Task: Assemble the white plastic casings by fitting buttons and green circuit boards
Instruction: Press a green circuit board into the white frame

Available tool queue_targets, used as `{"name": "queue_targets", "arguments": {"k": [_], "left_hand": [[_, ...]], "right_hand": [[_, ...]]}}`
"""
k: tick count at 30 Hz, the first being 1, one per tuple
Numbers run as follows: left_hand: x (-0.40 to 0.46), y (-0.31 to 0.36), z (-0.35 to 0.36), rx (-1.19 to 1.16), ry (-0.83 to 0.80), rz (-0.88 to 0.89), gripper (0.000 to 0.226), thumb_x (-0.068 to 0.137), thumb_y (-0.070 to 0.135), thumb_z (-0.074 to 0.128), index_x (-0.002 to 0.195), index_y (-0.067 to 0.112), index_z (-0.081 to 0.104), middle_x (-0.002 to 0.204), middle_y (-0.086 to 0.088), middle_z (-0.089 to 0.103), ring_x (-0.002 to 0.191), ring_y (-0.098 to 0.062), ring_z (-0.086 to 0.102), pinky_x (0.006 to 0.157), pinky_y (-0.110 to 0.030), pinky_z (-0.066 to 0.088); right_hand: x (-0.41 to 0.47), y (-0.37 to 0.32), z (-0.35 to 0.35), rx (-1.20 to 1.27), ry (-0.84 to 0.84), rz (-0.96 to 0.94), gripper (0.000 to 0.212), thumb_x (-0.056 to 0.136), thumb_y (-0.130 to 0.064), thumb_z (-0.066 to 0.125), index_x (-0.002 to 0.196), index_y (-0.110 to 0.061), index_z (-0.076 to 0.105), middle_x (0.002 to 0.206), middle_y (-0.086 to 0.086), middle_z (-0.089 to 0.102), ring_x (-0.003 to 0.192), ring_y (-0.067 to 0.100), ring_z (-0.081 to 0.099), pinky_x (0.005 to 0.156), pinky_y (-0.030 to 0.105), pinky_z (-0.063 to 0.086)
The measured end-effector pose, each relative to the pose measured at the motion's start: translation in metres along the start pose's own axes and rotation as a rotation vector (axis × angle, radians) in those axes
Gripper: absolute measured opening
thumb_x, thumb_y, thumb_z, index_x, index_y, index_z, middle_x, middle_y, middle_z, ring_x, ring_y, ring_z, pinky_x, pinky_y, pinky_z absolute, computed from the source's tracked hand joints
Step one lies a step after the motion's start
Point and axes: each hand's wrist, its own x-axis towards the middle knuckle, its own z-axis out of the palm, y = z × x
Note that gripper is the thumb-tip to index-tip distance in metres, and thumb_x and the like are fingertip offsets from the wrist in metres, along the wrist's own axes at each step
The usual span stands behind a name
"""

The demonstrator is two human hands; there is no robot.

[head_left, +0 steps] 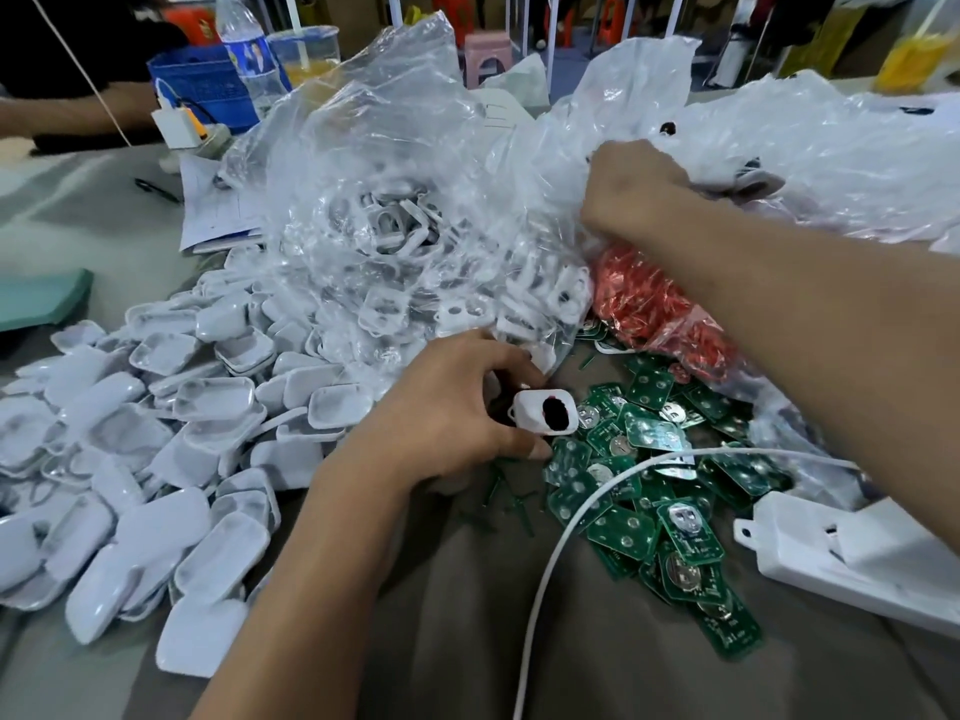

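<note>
Head view. The white casing (545, 412) is a small rounded-rectangle plastic shell with a lug at its left end; a dark, reddish-black button shows in the opening on the face turned to the camera. It sits just above the near edge of the pile of green circuit boards (654, 491), at the tips of the left hand (452, 407). The left hand grips it: fingers curl over the top edge and the thumb (524, 449) lies under the lower edge, the casing pinched between them.

The right hand (636, 192) is well apart from the casing, up and to the right, reaching into a crumpled clear plastic bag (810, 148). Its fingers are curled and buried in the film; whether they hold anything inside, or only the film, cannot be told.

A second clear bag (374, 200) holding white casing frames lies between the two hands. A bag of red parts (654, 304) lies under the right forearm. A heap of white casing halves (156, 433) spreads left of the left hand. A white cable (566, 537) crosses the boards toward a white power strip (852, 558) at the right. All rests on a grey cloth-covered table (467, 615).
</note>
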Motion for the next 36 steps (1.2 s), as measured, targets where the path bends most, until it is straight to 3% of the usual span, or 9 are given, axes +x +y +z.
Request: {"name": "queue_targets", "arguments": {"k": [6,10,13,16,21,25,31,34,36], "left_hand": [[-0.001,0.0,-0.004,-0.197,0.165,0.025,0.035,0.072,0.045,0.089,0.101,0.028,0.078,0.082,0.01,0.069,0.068,0.001,0.059,0.063,-0.01,0.044],[0.001,0.004,-0.001,-0.322,0.285,0.028,0.017,0.083,0.036,0.085,0.095,0.027,0.078,0.085,0.005,0.072,0.075,-0.02,0.065,0.063,-0.022,0.05],[0.002,0.003,0.001,-0.469,0.366,-0.009,0.013,0.09,0.034,0.08,0.094,0.022,0.078,0.081,0.002,0.074,0.069,-0.022,0.067,0.064,-0.034,0.056],[0.003,0.008,0.004,-0.772,0.337,-0.057,0.021,0.095,0.034,0.073,0.103,0.015,0.076,0.088,-0.003,0.077,0.072,-0.016,0.07,0.059,-0.025,0.053],[0.004,0.021,0.016,-0.99,0.319,-0.002,0.01,0.094,0.009,0.073,0.095,0.018,0.073,0.088,-0.012,0.076,0.075,-0.026,0.073,0.059,-0.028,0.055],[0.005,0.019,0.015,-1.021,0.282,-0.007,0.015,0.08,0.005,0.072,0.094,0.012,0.075,0.085,-0.012,0.075,0.074,-0.026,0.072,0.062,-0.027,0.056],[0.006,0.016,0.019,-0.938,0.264,-0.022,0.014,0.085,0.004,0.073,0.094,0.013,0.077,0.087,-0.011,0.078,0.074,-0.025,0.073,0.071,-0.033,0.061],[0.007,0.015,0.021,-0.911,0.337,-0.038,0.018,0.09,-0.004,0.072,0.085,0.013,0.077,0.076,-0.013,0.075,0.064,-0.021,0.071,0.063,-0.03,0.06],[0.007,0.016,0.021,-1.007,0.335,-0.069,0.017,0.089,-0.005,0.071,0.082,0.01,0.075,0.071,-0.012,0.073,0.06,-0.018,0.068,0.061,-0.024,0.058]], "right_hand": [[-0.021,0.004,-0.011,0.633,0.295,0.363,0.022,0.094,-0.009,0.064,0.116,-0.011,0.067,0.123,0.01,0.071,0.111,0.03,0.069,0.076,0.029,0.046],[-0.06,0.004,-0.02,0.805,0.398,0.317,0.019,0.095,-0.012,0.067,0.107,-0.021,0.08,0.108,0.001,0.078,0.098,0.019,0.073,0.076,0.026,0.053],[-0.096,0.008,-0.024,1.091,0.29,0.171,0.011,0.095,-0.011,0.073,0.097,-0.02,0.078,0.093,-0.006,0.076,0.084,0.006,0.072,0.081,0.025,0.061],[-0.132,0.016,-0.019,1.342,0.015,-0.001,0.007,0.091,-0.011,0.077,0.095,-0.017,0.078,0.086,-0.004,0.077,0.061,-0.003,0.066,0.059,0.011,0.052],[-0.16,0.03,-0.005,1.404,-0.141,-0.106,0.001,0.091,-0.007,0.077,0.09,-0.006,0.077,0.063,-0.006,0.071,0.045,0.0,0.06,0.039,0.019,0.048],[-0.167,0.034,0.012,1.312,-0.075,-0.123,0.01,0.088,-0.011,0.082,0.083,-0.019,0.078,0.079,0.002,0.078,0.07,0.021,0.077,0.061,0.05,0.065],[-0.162,0.039,0.03,1.12,0.087,-0.207,0.011,0.087,-0.019,0.085,0.083,-0.026,0.078,0.078,-0.007,0.077,0.071,0.014,0.076,0.064,0.044,0.065],[-0.163,0.039,0.031,1.273,-0.011,-0.184,0.006,0.091,-0.017,0.08,0.089,-0.022,0.08,0.077,-0.004,0.077,0.068,0.014,0.075,0.058,0.043,0.065],[-0.163,0.04,0.028,1.52,-0.165,-0.161,0.012,0.101,-0.017,0.068,0.098,-0.013,0.079,0.067,0.003,0.069,0.044,0.006,0.057,0.039,0.025,0.051]]}}
